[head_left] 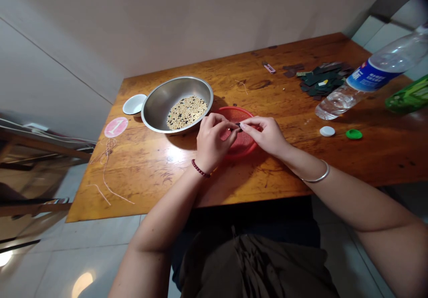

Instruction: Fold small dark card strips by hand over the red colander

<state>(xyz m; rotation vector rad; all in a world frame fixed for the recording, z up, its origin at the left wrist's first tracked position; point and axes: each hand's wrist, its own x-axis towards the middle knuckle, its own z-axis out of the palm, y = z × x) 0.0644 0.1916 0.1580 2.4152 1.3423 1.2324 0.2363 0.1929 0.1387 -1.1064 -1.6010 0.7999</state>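
Over a red plastic basket (pixel 242 145), my left hand (pixel 216 140) and my right hand (pixel 265 134) meet at the fingertips. Both pinch a small dark piece (pixel 238 127), too small to name. A tiny pale bit shows beside the left fingers. Left of the basket stands a steel bowl (pixel 155 106) with yellow beans (pixel 187 111) in it, mixed with several black ones. My hands hide part of the basket, and I cannot tell what lies inside it.
A white dish (pixel 133 105), a pink round tag (pixel 116 127) and loose string (pixel 109 149) lie left. Toward the right are dark green scraps (pixel 323 82), a pink cutter (pixel 269 68), a tilted water bottle (pixel 364 77), a green bottle (pixel 409 95), a white cap (pixel 327 131) and a green cap (pixel 353 134).
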